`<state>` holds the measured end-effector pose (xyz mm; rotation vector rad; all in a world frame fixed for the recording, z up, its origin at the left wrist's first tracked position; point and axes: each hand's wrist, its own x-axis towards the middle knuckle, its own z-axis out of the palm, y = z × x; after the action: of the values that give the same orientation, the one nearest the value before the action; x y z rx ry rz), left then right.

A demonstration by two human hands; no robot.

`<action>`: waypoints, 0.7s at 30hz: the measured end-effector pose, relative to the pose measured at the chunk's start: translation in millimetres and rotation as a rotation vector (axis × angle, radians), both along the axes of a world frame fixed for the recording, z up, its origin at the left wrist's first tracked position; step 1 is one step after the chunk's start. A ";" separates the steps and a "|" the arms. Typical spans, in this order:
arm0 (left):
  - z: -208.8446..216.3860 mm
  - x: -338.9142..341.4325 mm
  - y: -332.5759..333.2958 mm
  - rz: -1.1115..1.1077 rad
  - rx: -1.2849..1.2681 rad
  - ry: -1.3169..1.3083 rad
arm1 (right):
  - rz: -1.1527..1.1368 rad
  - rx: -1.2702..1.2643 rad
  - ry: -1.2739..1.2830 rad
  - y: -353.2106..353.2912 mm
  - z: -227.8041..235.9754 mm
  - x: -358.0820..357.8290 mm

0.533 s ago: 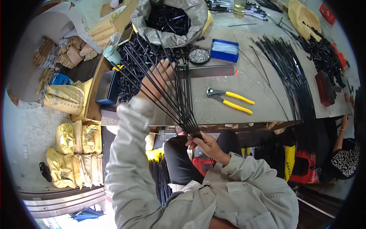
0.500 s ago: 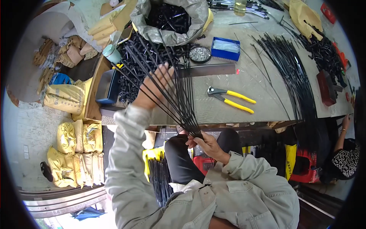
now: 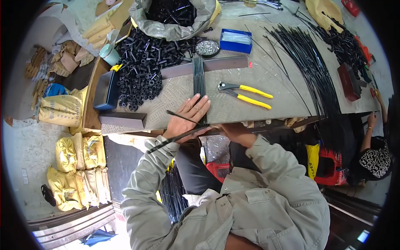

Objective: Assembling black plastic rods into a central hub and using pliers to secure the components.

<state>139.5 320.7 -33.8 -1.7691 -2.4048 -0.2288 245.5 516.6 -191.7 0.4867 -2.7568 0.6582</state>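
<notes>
Head view: I see the black rods (image 3: 199,81), fanned half a second ago, now mostly lined up on the table (image 3: 287,98), so the bunch looks neater. Left hand (image 3: 188,117) flat on them, fingers slightly apart. Right hand (image 3: 239,134) at table edge; fingers hidden, can't tell.

Loose, light grey-beige work shirt (image 3: 216,223), pretty creased all over, with a flap pocket (image 3: 260,195) on the chest. Long baggy sleeves (image 3: 143,196), super wrinkled. Dark trousers (image 3: 188,166) down below. Left hand (image 3: 189,114) and right hand (image 3: 236,132) are bare.
</notes>
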 end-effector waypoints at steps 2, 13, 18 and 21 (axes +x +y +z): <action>-5.4 -3.0 -4.7 -0.007 0.038 0.028 | 0.136 0.110 -0.345 11.2 60.7 17.1; 1.4 -10.6 3.6 -0.024 0.168 -0.127 | -0.040 -0.563 -0.173 146.4 215.2 -181.5; 4.6 -8.9 -2.1 -0.005 0.180 -0.227 | -0.365 0.425 -0.127 160.9 202.5 -230.4; 9.5 -4.7 0.8 0.074 0.029 -0.020 | -0.318 0.391 -0.139 165.2 197.2 -237.5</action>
<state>134.8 321.5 -24.3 -1.6706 -2.4621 -0.2725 8.0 681.8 5.5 0.0682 -3.0081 0.0785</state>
